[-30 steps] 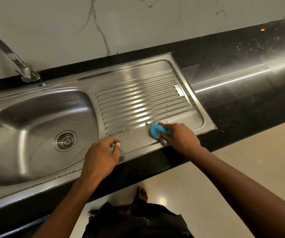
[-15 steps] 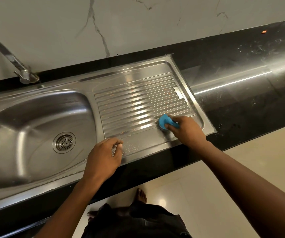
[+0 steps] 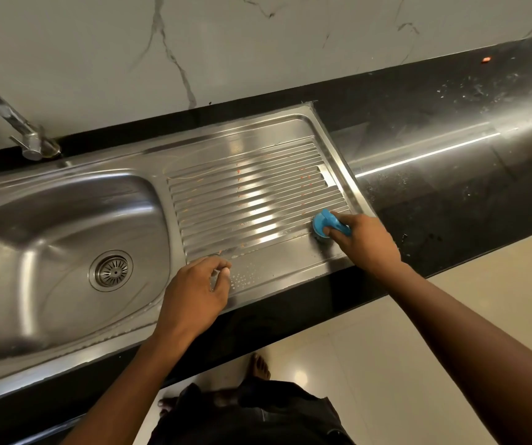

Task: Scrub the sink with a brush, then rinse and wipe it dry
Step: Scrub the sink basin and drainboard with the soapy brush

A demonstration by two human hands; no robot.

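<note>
Head view: steel sink (image 3: 258, 149), black counter (image 3: 451, 194), marble wall (image 3: 258, 43).

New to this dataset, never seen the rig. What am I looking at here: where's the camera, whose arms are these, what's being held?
There is no robot: a person wears one wide-angle camera on the head, looking down at their own arms. The steel sink is set into a black counter, with a basin, a drain, a tap and a ribbed drainboard showing small orange specks. The right hand grips a blue brush pressed on the drainboard's near right corner. The left hand rests on the sink's front edge, seemingly empty. Bare feet show on the tiled floor below.
</note>
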